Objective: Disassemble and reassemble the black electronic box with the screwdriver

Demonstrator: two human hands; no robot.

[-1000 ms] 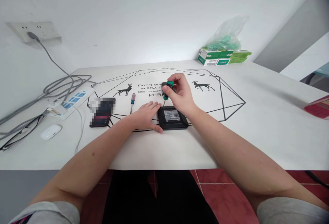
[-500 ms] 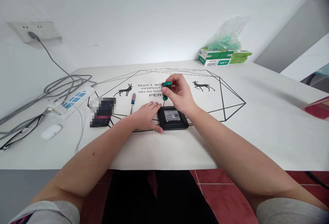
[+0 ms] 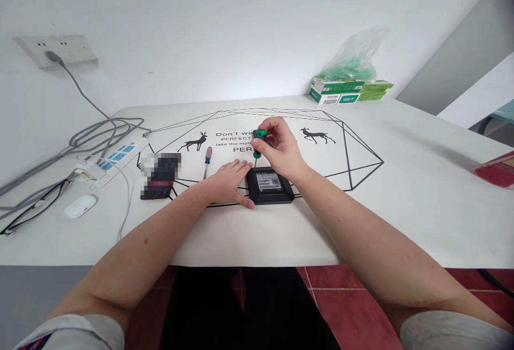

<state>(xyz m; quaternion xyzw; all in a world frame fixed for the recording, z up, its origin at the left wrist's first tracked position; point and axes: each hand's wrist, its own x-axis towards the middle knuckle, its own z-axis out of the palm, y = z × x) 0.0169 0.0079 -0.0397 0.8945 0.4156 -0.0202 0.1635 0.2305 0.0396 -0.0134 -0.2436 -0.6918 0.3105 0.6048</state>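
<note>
Black and squared, the case (image 3: 271, 195) lay flat on the white counter (image 3: 421, 200) in front of the person, a printed label (image 3: 268, 181) face up on it. Over its eleven-o'clock corner stood a green and black screwdriver (image 3: 261, 134), nearly upright, its shaft running down to that corner; the contact at the tip was too small to make out. The right hand (image 3: 283, 149) gripped the handle, fingers closed around it from the three-o'clock side. Along the case's nine-o'clock side lay the left hand (image 3: 231, 183), open and palm down, fingertips at the far corner and thumb against the near one.

Farther out, toward ten o'clock, a second screwdriver (image 3: 209, 154) with a purplish handle rested just beyond the left hand. A dark flat object (image 3: 161, 179), partly blurred, lay at nine o'clock, and past it a white power strip (image 3: 120, 160). Between eight and nine sat a white rounded object (image 3: 81, 206). Toward one o'clock, near the wall (image 3: 201, 29), green and white boxes (image 3: 337, 88) carried a clear plastic bag (image 3: 357, 61).
</note>
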